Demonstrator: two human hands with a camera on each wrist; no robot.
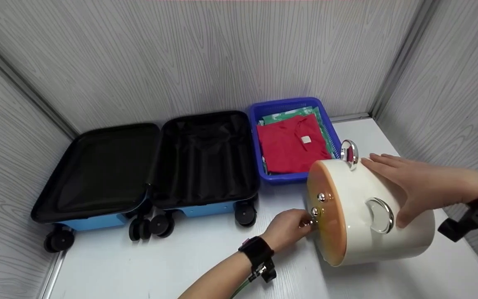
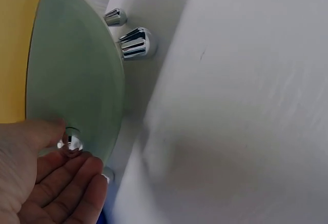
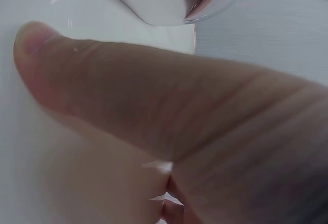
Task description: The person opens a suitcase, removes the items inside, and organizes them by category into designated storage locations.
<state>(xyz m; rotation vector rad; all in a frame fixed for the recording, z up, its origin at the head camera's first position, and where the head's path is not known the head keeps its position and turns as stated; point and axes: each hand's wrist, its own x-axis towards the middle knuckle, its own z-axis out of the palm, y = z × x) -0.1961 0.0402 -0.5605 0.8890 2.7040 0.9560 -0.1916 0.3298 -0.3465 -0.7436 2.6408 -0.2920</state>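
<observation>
A glossy white rounded case stands on the table at the right, its orange-rimmed face turned left. Silver ring handles and small silver knobs are fixed to it. My left hand pinches a silver knob on the face between thumb and fingers. In the left wrist view, the face's panel looks greenish beside a yellow part. My right hand rests on the white body with fingers spread, and its thumb lies along the surface near a ring handle.
An open blue suitcase with black lining lies at the left, its wheels toward me. Behind the case stands a blue basket holding a folded red shirt over green cloth. Grey panels enclose the white table.
</observation>
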